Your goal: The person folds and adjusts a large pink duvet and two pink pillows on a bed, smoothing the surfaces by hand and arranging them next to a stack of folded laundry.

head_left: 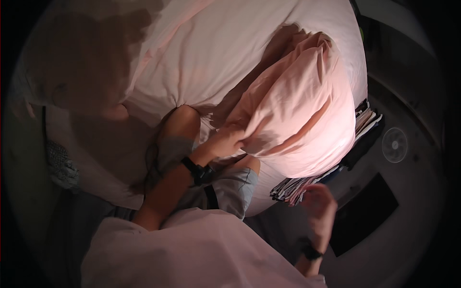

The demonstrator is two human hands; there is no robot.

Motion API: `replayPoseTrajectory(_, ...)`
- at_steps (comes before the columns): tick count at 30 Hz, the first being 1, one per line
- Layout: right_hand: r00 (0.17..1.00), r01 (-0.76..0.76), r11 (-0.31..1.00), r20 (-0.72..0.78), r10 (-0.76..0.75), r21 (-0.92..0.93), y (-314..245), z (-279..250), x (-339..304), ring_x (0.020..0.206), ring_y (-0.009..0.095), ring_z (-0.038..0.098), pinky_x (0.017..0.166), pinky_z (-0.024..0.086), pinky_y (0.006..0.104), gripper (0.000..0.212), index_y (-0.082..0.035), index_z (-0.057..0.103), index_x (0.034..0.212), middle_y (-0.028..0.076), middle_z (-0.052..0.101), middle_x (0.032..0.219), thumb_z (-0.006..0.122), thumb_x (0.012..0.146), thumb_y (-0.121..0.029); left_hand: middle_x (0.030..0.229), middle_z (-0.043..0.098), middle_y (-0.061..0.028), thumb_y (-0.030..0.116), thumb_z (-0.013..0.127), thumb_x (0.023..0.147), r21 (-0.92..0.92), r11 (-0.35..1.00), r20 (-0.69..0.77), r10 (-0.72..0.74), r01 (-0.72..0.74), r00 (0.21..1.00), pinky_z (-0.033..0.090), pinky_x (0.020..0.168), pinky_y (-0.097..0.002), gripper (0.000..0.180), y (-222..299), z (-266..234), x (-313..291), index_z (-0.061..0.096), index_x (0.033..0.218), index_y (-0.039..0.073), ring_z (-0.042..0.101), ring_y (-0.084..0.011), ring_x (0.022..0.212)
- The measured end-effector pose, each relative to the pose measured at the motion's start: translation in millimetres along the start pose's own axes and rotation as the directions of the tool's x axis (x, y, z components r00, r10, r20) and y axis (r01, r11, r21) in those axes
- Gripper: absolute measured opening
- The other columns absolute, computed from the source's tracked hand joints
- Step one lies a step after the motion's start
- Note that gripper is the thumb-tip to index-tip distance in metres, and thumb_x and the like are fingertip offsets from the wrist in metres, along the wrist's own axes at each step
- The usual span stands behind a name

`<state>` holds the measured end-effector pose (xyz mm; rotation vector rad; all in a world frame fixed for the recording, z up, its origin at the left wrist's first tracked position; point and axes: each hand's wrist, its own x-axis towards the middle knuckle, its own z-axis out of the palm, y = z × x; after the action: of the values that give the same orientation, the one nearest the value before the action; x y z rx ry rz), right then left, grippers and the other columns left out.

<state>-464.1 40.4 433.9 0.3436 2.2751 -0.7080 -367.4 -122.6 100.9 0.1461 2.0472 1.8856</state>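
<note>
A plump pink pillow [293, 105] in loose, wrinkled fabric rests on the bed in front of me, its cloth bunched at the far end. My left hand [225, 141] grips the near left edge of this fabric, fingers bent into the cloth. A black band with a dark device [198, 171] is round my left wrist. My right hand [319, 199] is raised off the bed's right side, apart from the pillow. Its fingers look curled but are smeared by motion; whether they hold anything is unclear.
Pale pink bedding [211, 53] covers the bed beneath the pillow. My knees in grey shorts [235, 192] are close to the pillow. Beyond the bed's right edge are a stack of folded clothes [295, 189], a dark flat mat-like panel [365, 216] and a round fan [395, 145].
</note>
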Motion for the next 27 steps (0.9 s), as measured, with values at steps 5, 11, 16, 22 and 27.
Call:
replayPoseTrajectory(5, 0.852, 0.189, 0.886, 0.519, 0.066, -0.423, 99, 147, 48, 0.077, 0.014, 0.069, 0.064, 0.053, 0.0298, 0.024, 0.001, 0.067, 0.101, 0.009, 0.072, 0.087, 0.075, 0.087, -0.017, 0.080, 0.066, -0.0182, 0.001, 0.063, 0.077, 0.023, 0.945, -0.305, 0.318, -0.327, 0.897, 0.053, 0.071, -0.0441, 0.015, 49, 16, 5, 0.063, 0.091, 0.000, 0.065, -0.0380, 0.076)
replayPoseTrajectory(11, 0.838, 0.544, 0.802, 0.103, -0.537, -0.247, 211, 224, 81, 0.082, 0.018, 0.068, 0.068, 0.055, 0.0341, 0.039, 0.002, 0.064, 0.112, 0.014, 0.070, 0.102, 0.076, 0.087, -0.025, 0.090, 0.067, -0.0210, 0.008, 0.068, 0.076, -0.276, 0.948, -0.051, 0.148, -0.156, 0.988, 0.054, 0.076, -0.0421, 0.029, 23, 20, -4, 0.065, 0.101, -0.006, 0.066, -0.0378, 0.082)
replayPoseTrajectory(16, 0.944, -0.180, 0.861, -0.163, 0.288, 0.476, 287, 212, 110, 0.093, 0.020, 0.068, 0.081, 0.055, 0.0318, 0.036, 0.006, 0.059, 0.121, 0.013, 0.068, 0.107, 0.067, 0.091, -0.013, 0.085, 0.067, -0.0267, 0.011, 0.071, 0.074, 0.176, 0.910, -0.095, 0.395, -0.375, 0.914, 0.055, 0.071, -0.0424, 0.028, -47, 39, -10, 0.067, 0.094, -0.008, 0.067, -0.0405, 0.078)
replayPoseTrajectory(22, 0.952, -0.235, 0.728, 0.002, 0.306, 0.644, 320, 236, 119, 0.101, 0.022, 0.067, 0.092, 0.054, 0.0363, 0.031, -0.001, 0.059, 0.116, 0.008, 0.066, 0.112, 0.066, 0.089, -0.015, 0.071, 0.068, -0.0182, 0.014, 0.075, 0.069, 0.265, 0.874, 0.245, 0.348, -0.408, 0.905, 0.055, 0.072, -0.0429, 0.020, 20, 52, -2, 0.069, 0.070, -0.005, 0.068, -0.0351, 0.069)
replayPoseTrajectory(27, 0.976, -0.147, 0.331, 0.083, 0.201, 0.932, 267, 266, 105, 0.112, 0.023, 0.062, 0.092, 0.054, 0.0394, 0.040, -0.004, 0.056, 0.123, 0.008, 0.063, 0.122, 0.068, 0.092, -0.026, 0.067, 0.066, -0.0142, 0.010, 0.072, 0.065, 0.323, 0.800, 0.492, 0.314, -0.505, 0.812, 0.047, 0.080, -0.0401, 0.009, 27, 2, 0, 0.070, 0.069, 0.002, 0.066, -0.0306, 0.070)
